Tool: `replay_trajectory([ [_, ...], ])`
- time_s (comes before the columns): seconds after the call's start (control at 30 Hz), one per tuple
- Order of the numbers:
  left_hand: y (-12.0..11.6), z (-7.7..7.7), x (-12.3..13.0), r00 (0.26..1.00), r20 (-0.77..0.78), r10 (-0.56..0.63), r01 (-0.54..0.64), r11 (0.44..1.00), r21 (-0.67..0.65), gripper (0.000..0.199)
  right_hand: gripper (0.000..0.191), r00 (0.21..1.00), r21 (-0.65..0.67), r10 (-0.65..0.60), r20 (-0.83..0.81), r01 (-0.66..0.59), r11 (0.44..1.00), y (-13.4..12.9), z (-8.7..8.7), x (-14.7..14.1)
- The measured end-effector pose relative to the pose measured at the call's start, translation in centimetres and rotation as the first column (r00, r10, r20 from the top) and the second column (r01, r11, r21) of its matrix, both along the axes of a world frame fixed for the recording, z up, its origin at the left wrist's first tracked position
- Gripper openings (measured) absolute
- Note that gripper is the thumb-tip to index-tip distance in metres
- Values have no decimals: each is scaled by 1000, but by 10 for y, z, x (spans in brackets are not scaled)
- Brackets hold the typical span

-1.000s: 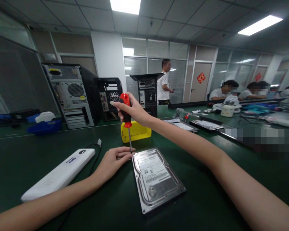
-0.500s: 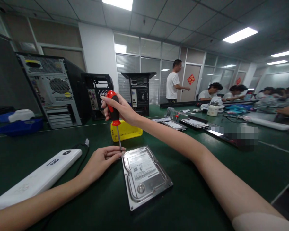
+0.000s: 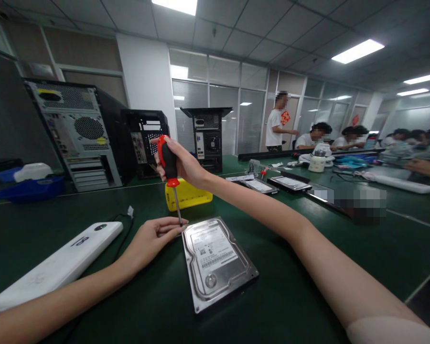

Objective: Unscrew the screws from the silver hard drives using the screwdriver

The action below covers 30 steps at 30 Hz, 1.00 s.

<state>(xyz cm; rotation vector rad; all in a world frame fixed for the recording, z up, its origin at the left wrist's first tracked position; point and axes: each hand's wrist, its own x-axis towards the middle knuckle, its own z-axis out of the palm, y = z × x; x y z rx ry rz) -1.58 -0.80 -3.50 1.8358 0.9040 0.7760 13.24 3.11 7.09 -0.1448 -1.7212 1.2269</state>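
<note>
One screwdriver (image 3: 172, 182) stands steeply in the right hand (image 3: 186, 164), whose grip is closed round the red and black handle, while the tip reaches down among the fingertips of the left hand (image 3: 147, 239), just beside the far left corner of the hard drive (image 3: 220, 267), which lies label up on the table (image 3: 290, 296) in front of the person. To do this well, line the shaft up squarely with whatever the tip bears on, since it seems to lean a little, and press down evenly before turning, letting the wrist twist so that the tip neither slips onto the left fingers nor scrapes the metal cover; the left fingertips best steady the work from low down, out of the blade's path. The contact itself is hard to make out: the left fingers crowd the tip, so what it sits on cannot be told, nor whether the left grip pinches something small or merely rests by the drive. Some right fingers are hidden behind the handle, the drive's underside is out of sight, and the left forearm (image 3: 89, 289) covers part of the white case (image 3: 64, 263) marked 18
</note>
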Motion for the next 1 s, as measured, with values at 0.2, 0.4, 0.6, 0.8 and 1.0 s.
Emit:
replay_trajectory([
  [0.2, 0, -1, -1, 998, 63, -13, 17, 998, -66, 40, 16, 996, -6, -92, -8, 92, 996, -2, 3, 2],
  [0.4, -1, -2, -2, 994, 108, 0, 7, 998, -64, 42, 26, 985, 40, -172, -15, 172, 984, -4, 4, 4],
  [0.6, -1, 0, -1, 988, 152, 7, 13, 991, -133, 42, 35, 988, 79, -157, 8, 156, 985, -6, 4, 4],
  [0.8, -2, 0, -1, 989, 150, 12, 11, 988, -151, 41, 23, 996, 66, -65, 62, 61, 996, -13, 11, 5],
  [1.0, 2, -3, 0, 988, 157, 11, 12, 989, -144, 43, 21, 997, 35, -25, 74, 22, 999, -12, 12, 6],
])
